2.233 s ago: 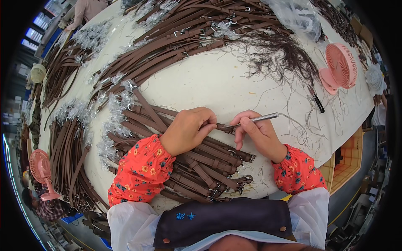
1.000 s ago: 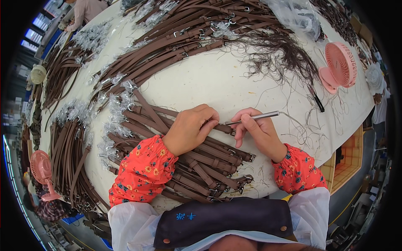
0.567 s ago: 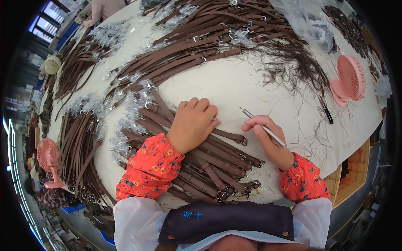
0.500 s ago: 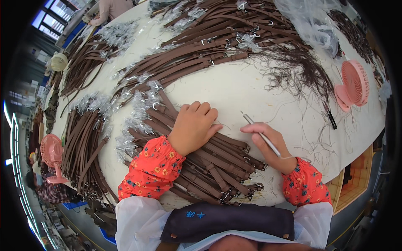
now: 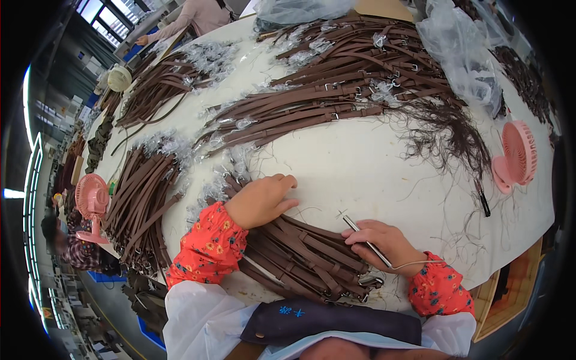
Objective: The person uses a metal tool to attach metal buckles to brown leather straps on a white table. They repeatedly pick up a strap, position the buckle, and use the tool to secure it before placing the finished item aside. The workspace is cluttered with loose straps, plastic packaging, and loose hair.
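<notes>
A pile of brown straps (image 5: 300, 255) with metal buckles lies right in front of me, its buckle ends toward my right. My left hand (image 5: 259, 201) rests over the upper part of this pile, thumb and fingers apart, with nothing visible between them. In my right hand (image 5: 389, 243) is a slim silver pen-shaped tool (image 5: 377, 253) with a thin cord running back along the wrist. Its fine tip points up and left, above the pale tabletop (image 5: 342, 162) and clear of the straps. The hand is beside the right ends of the straps.
More brown straps (image 5: 300, 123) with clear plastic wrapping spread across the back, and another bundle (image 5: 141, 204) lies left. Dark loose threads (image 5: 441, 141) tangle at right near a pink fan (image 5: 519, 153). Another pink fan (image 5: 92, 198) stands left. A wooden crate (image 5: 511, 294) is below right.
The view has shifted, so the table appears lower and further right. My left hand's fingers have straightened somewhat, and my right hand with the pen-shaped tool sits closer to the straps.
</notes>
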Motion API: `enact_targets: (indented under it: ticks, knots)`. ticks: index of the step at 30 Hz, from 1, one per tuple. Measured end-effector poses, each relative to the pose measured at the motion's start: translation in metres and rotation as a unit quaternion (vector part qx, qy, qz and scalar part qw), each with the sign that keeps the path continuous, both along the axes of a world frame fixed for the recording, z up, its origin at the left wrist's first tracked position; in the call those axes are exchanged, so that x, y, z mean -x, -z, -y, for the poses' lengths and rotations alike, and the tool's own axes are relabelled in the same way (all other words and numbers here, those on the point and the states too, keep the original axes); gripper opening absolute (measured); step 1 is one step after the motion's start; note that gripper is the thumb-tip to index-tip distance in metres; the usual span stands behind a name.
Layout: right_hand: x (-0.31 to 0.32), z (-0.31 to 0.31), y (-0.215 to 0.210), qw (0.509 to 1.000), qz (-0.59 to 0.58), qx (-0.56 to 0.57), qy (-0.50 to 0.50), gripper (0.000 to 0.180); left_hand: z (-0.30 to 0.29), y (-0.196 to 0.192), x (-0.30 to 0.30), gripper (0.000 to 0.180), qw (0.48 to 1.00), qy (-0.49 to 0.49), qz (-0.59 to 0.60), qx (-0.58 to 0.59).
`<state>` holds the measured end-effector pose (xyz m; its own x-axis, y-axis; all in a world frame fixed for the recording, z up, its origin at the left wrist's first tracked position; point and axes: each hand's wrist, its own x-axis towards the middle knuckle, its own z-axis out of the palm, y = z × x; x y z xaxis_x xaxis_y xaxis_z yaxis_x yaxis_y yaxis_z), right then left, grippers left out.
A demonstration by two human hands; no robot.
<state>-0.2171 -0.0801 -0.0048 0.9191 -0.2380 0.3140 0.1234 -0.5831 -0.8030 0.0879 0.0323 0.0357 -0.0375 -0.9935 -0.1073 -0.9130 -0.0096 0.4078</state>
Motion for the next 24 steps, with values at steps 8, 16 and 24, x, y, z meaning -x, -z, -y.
enact_targets:
  ticks: [8, 16, 24]
  knots:
    - [0.003, 0.002, -0.006, 0.997, -0.024, -0.07, 0.008, 0.017, 0.066, 0.025, -0.038, 0.058, 0.981, -0.005, 0.163, 0.104]
    - [0.004, -0.001, -0.003, 0.996, -0.033, -0.079, 0.002, 0.018, -0.028, -0.051, 0.015, 0.128, 0.977, 0.185, 0.055, -0.087]
    - [0.004, -0.005, -0.01, 0.998, -0.033, -0.052, -0.012, 0.016, -0.106, -0.007, 0.047, 0.138, 0.975, 0.201, 0.092, -0.018]
